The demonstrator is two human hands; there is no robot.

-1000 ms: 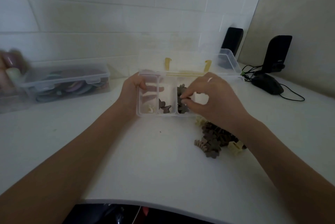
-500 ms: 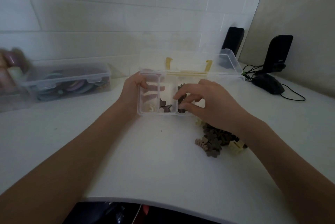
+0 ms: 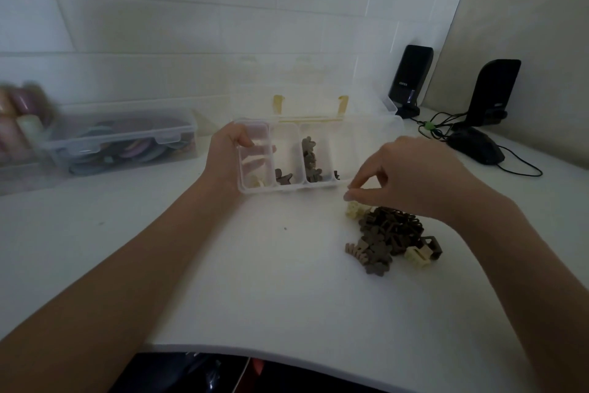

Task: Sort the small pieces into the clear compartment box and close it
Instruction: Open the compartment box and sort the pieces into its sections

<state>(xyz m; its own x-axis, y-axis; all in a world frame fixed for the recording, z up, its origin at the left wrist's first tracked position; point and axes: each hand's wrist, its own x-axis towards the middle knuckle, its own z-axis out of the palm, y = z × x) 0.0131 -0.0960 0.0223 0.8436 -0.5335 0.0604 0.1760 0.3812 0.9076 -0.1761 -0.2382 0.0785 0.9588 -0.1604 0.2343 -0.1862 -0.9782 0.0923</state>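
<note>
The right hand's fingers hang narrow, thumb and forefinger tips nearly meeting just above a cream piece at the near edge of the pile of small pieces. Whether they already pinch it I cannot tell; the tips look to be touching or just short of it. The right hand hovers between the pile and the front right corner of the clear compartment box.

The left hand grips the left end of the box, thumb hooked over its rim and the fingers showing through the clear wall, holding it steady on the white tabletop. The lid stands open behind, with two yellow latches.

By my reading the sorting is early. A cream piece lies in the left compartment, a dark brown one in the next, and a handful of brown ones in the third, while most of the pieces sit in the pile beside the box: mainly brown, with a few cream clips. All of that remains to be sorted, and the lid has yet to be closed.

Half a second ago the right hand was over the third compartment, fingers down among the brown pieces; it has since drawn back towards the pile. The left hand's grip and the box's position are unchanged.
</note>
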